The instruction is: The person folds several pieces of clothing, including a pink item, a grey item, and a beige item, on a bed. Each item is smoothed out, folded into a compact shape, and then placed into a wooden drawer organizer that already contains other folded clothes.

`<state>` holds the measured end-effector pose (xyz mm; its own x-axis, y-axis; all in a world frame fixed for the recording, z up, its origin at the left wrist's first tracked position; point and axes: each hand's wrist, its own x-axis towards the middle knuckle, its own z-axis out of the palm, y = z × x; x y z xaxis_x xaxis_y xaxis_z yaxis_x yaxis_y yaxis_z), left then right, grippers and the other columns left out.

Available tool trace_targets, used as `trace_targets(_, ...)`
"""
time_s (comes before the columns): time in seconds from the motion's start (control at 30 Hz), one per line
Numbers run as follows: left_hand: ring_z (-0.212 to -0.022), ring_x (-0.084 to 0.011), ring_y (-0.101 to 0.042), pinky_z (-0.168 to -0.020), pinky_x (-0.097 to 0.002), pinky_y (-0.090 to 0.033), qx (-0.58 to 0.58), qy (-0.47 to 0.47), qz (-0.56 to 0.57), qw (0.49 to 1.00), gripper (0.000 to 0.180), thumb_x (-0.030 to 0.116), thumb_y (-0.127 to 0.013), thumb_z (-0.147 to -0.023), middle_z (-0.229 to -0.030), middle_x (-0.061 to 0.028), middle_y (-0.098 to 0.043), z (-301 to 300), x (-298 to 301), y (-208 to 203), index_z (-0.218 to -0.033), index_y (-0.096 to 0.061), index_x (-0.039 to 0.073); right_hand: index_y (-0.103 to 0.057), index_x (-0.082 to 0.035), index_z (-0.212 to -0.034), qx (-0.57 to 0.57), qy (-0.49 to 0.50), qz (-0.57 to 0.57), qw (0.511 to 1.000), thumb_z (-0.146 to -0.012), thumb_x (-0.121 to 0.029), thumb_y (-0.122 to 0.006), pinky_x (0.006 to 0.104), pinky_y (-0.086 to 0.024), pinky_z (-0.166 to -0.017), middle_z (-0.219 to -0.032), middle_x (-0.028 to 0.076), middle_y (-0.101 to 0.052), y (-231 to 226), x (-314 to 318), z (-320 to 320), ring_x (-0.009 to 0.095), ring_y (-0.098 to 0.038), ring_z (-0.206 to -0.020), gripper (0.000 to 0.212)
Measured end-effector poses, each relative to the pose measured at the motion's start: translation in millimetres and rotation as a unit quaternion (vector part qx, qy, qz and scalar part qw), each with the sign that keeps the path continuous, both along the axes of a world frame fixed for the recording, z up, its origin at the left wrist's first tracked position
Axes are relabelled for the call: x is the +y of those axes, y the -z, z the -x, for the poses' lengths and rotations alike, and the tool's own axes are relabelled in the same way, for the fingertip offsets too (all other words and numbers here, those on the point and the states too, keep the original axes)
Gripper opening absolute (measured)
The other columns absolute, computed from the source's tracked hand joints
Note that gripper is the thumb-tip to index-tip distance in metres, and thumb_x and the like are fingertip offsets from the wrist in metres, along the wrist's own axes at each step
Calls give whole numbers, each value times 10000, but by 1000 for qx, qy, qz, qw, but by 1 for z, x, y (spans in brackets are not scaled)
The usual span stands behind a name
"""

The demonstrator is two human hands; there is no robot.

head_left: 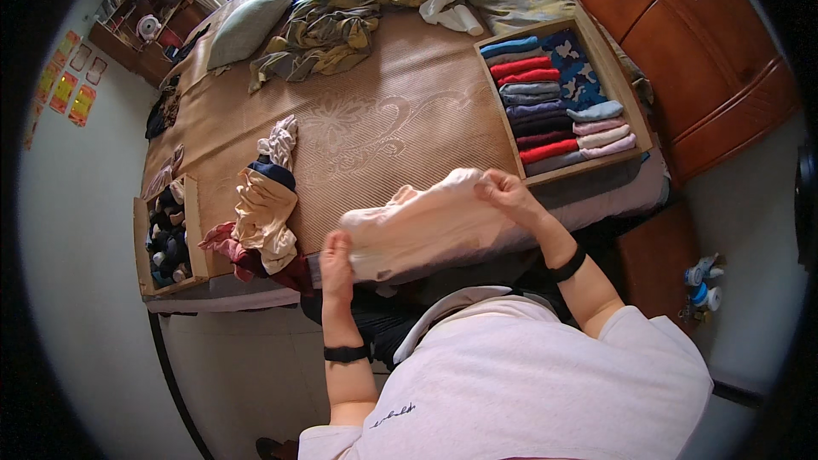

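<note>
A pale pink garment [422,226] lies partly folded on the near edge of the bed. My left hand [335,262] grips its lower left corner. My right hand [504,191] pinches its upper right edge and lifts that side a little. Both wrists wear black bands. To the left of the garment sits a pile of unfolded clothes [260,217] in beige, white, dark blue and maroon.
A wooden drawer [609,60] at the right of the bed holds several rolled garments in rows. A smaller wooden box [141,234] of dark items sits at the left edge. A pillow [247,27] and crumpled bedding [341,21] lie at the far end. A wooden wardrobe [690,43] stands on the right.
</note>
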<state>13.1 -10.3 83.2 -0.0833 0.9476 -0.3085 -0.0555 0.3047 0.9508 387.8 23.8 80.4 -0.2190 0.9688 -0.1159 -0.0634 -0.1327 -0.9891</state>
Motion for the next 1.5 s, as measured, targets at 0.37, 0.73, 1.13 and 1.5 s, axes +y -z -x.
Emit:
trace_targets(0.37,-902,-156,-660,-802,-298,-517,188,47,-13,981,286,229,-665,-903,-984,-102,-708,-60,12,48,-1074,-672,0,-599,-49,-1181,-291,17,86,953,-795,-306,-751,322,-511,-830,-1039,124,-694,73,-39,1,215,-659,-920,488)
trace_targets(0.73,-979,-235,-658,-869,-353,-533,-287,226,194,910,421,397,-455,-1014,-1085,-116,-676,-116,44,47,-1136,-630,34,-635,-30,-1162,-96,-280,6,955,-875,-144,-661,248,-481,-782,-967,-26,-654,-38,-48,45,93,-579,-855,311)
trace_targets(1.13,-976,-133,-580,-881,-284,-469,-91,-20,67,993,234,158,-558,-981,-1072,-26,-621,-9,10,49,-1183,-571,40,-706,-28,-1075,-126,-37,83,988,-888,-99,-645,234,-508,-698,-874,43,-703,-23,-31,21,82,-627,-803,210)
trace_targets(1.5,-1364,-319,-391,-1077,-420,-385,413,385,-412,715,448,-29,-624,-755,-1406,-135,-497,-106,34,5,-1150,-662,179,-736,-90,-1002,-262,-177,-111,942,-866,-158,-712,292,-515,-733,-888,59,-685,-52,-47,37,153,-654,-836,154)
